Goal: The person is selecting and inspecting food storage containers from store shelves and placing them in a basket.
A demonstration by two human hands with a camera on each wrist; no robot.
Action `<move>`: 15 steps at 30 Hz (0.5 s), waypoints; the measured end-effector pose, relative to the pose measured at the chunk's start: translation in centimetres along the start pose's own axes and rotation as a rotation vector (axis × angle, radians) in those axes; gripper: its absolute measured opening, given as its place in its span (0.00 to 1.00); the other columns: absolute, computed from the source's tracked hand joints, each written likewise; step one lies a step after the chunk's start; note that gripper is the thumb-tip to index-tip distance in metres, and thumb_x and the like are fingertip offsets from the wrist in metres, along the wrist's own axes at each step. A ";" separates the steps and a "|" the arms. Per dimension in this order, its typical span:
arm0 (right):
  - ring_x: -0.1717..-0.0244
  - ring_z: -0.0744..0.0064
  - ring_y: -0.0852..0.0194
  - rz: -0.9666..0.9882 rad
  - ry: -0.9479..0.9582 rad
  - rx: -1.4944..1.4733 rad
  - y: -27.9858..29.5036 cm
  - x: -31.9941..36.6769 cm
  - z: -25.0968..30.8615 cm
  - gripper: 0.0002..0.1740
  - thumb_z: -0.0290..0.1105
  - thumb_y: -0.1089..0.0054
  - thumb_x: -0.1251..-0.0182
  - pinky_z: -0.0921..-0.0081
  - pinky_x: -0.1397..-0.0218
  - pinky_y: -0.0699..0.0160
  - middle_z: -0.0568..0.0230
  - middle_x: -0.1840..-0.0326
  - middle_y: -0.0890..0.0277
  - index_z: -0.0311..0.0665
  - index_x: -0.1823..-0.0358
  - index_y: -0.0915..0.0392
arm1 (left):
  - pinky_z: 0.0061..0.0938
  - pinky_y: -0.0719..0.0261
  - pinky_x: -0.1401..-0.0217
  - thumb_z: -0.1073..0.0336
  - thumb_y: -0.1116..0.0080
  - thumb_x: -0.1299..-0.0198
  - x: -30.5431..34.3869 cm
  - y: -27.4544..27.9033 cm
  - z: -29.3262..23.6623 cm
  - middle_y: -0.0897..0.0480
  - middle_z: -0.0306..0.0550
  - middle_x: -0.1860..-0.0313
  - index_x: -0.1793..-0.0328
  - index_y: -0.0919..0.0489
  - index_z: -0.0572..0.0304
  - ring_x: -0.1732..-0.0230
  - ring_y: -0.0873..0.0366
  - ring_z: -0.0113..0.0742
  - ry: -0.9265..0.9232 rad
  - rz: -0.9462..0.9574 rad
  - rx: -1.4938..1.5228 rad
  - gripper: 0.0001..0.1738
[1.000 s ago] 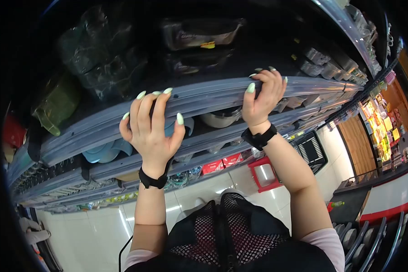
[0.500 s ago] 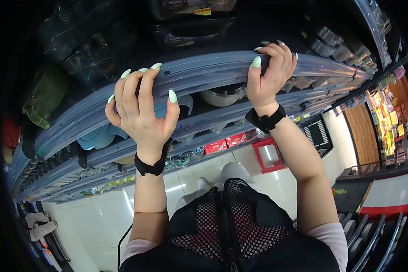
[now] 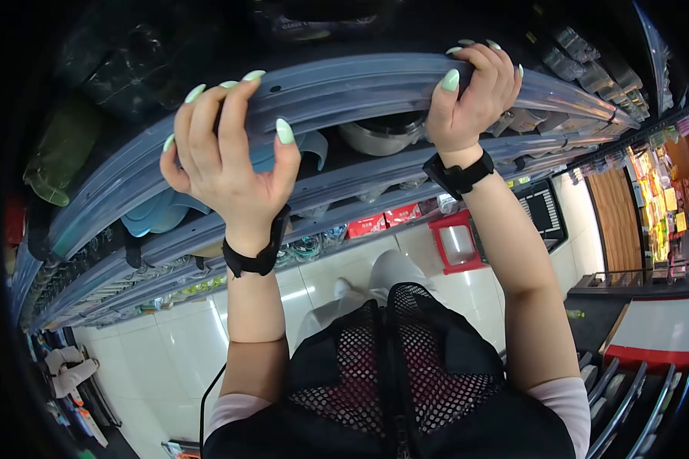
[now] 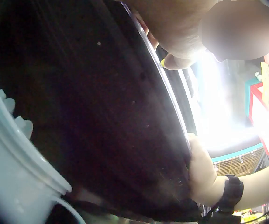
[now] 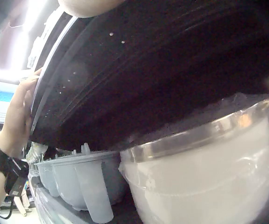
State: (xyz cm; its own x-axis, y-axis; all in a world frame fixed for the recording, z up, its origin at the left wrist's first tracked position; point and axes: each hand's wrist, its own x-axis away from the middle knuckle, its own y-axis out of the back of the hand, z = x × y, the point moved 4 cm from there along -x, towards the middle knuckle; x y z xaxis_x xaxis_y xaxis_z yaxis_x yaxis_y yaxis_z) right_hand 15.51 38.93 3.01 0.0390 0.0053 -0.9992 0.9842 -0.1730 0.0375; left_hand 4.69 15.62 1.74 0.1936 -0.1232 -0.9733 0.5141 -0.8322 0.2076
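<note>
My left hand (image 3: 226, 172) rests on the front edge (image 3: 344, 96) of a dark shelf, fingertips over the top and thumb apart on the front strip. Farther right, my right hand (image 3: 471, 103) touches the same edge, fingers bent over it and thumb in front. Neither hand has goods in it. Below the edge sit light blue plastic containers (image 3: 157, 214) and a plastic-wrapped white bowl with a shiny metal rim (image 5: 200, 172). From the right wrist, the left hand (image 5: 18, 112) shows with its fingers along the edge.
Wrapped dark goods (image 3: 130, 69) stand at the back left of the shelf, with a green package (image 3: 57, 157) beside them. Red boxes (image 3: 367, 226) fill a lower shelf. On the tiled floor are a red-framed item (image 3: 459, 241) and a black basket (image 3: 543, 214).
In the head view the shelf edge and both hands shift upward, and the goods at the back move partly out of frame. Both hands stay on the edge.
</note>
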 end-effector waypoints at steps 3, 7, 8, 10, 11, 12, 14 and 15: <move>0.41 0.56 0.31 0.020 0.043 0.025 0.3 -0.2 0.6 0.18 0.47 0.53 0.34 0.54 0.30 0.52 0.63 0.51 0.23 0.42 0.56 0.23 | 0.34 0.52 0.33 0.50 0.41 0.48 0.2 0.1 0.0 0.22 0.33 0.45 0.44 0.18 0.46 0.37 0.29 0.35 -0.012 0.024 0.002 0.25; 0.41 0.57 0.30 0.005 0.041 0.035 0.2 -0.2 0.6 0.19 0.48 0.54 0.33 0.54 0.30 0.53 0.64 0.51 0.23 0.42 0.56 0.22 | 0.34 0.52 0.33 0.50 0.41 0.48 0.0 0.3 0.1 0.22 0.33 0.45 0.42 0.18 0.45 0.37 0.29 0.35 -0.022 0.038 0.041 0.26; 0.41 0.57 0.30 0.005 0.033 0.021 0.0 -0.1 0.9 0.19 0.48 0.54 0.33 0.54 0.30 0.53 0.64 0.51 0.23 0.42 0.56 0.22 | 0.34 0.52 0.33 0.50 0.41 0.48 0.0 0.6 0.3 0.22 0.33 0.45 0.42 0.18 0.45 0.37 0.29 0.35 -0.024 0.043 0.026 0.26; 0.41 0.58 0.30 -0.002 0.051 0.024 0.2 -0.3 0.7 0.19 0.48 0.55 0.32 0.56 0.30 0.51 0.65 0.51 0.23 0.42 0.56 0.22 | 0.33 0.52 0.33 0.50 0.40 0.48 -0.1 0.4 -0.1 0.22 0.32 0.45 0.43 0.18 0.44 0.37 0.29 0.35 -0.018 0.030 0.045 0.25; 0.41 0.58 0.30 0.001 0.046 0.014 0.0 -0.2 0.8 0.19 0.48 0.55 0.32 0.56 0.30 0.51 0.65 0.51 0.23 0.42 0.56 0.22 | 0.33 0.52 0.33 0.50 0.40 0.48 0.0 0.3 0.1 0.22 0.32 0.45 0.43 0.18 0.44 0.37 0.29 0.35 -0.017 0.035 0.034 0.25; 0.42 0.58 0.30 0.003 0.061 0.007 0.2 -0.3 0.7 0.19 0.48 0.55 0.32 0.57 0.31 0.50 0.65 0.51 0.23 0.41 0.56 0.22 | 0.33 0.52 0.33 0.50 0.40 0.48 0.0 0.2 0.0 0.22 0.32 0.45 0.44 0.18 0.44 0.37 0.29 0.35 -0.012 0.013 0.032 0.25; 0.43 0.58 0.30 0.000 0.097 0.014 0.1 -0.2 0.5 0.20 0.48 0.54 0.32 0.60 0.33 0.47 0.65 0.52 0.23 0.40 0.56 0.22 | 0.33 0.52 0.33 0.50 0.40 0.48 0.3 -0.3 -0.1 0.22 0.32 0.46 0.44 0.17 0.44 0.37 0.29 0.34 0.005 -0.005 0.029 0.24; 0.43 0.58 0.30 0.000 0.096 0.014 -0.1 -0.4 0.7 0.20 0.48 0.54 0.32 0.60 0.33 0.47 0.65 0.52 0.23 0.40 0.56 0.22 | 0.33 0.52 0.33 0.49 0.40 0.48 0.1 -0.1 0.0 0.22 0.32 0.46 0.45 0.17 0.44 0.38 0.29 0.34 -0.003 -0.020 0.019 0.24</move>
State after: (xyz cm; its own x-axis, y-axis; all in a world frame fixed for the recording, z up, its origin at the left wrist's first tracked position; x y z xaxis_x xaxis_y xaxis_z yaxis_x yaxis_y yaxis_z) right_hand 15.24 38.24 3.42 0.0566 0.0998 -0.9934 0.9817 -0.1866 0.0372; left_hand 4.62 15.71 1.60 0.1806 -0.1077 -0.9776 0.5023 -0.8445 0.1858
